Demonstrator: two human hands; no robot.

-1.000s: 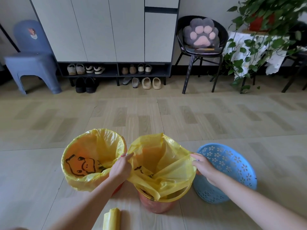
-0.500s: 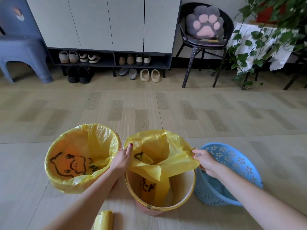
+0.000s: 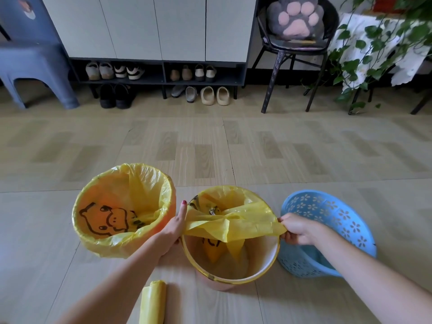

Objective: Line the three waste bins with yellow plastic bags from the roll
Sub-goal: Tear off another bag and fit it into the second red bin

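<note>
Three bins stand in a row on the floor. The left bin (image 3: 163,216) wears a yellow bag folded over its rim. The middle bin (image 3: 268,263) has a yellow bag (image 3: 236,223) hanging inside, hooked over the far rim; its near edge is stretched flat across the mouth. My left hand (image 3: 174,230) holds that edge at the bin's left side, index finger straight. My right hand (image 3: 298,229) pinches it at the right side. The blue perforated bin (image 3: 327,220) on the right has no bag. The yellow bag roll (image 3: 153,301) lies on the floor near me.
A shoe cabinet (image 3: 154,26) with rows of shoes runs along the far wall. A blue plastic stool (image 3: 30,61) stands at the left, a black chair (image 3: 297,50) with a paw cushion at the right, beside trailing green plants (image 3: 374,40).
The bag's near edge has come off the middle bin's front rim and now stretches straight between my hands, leaving the front half of the bin bare. The view has tilted downward.
</note>
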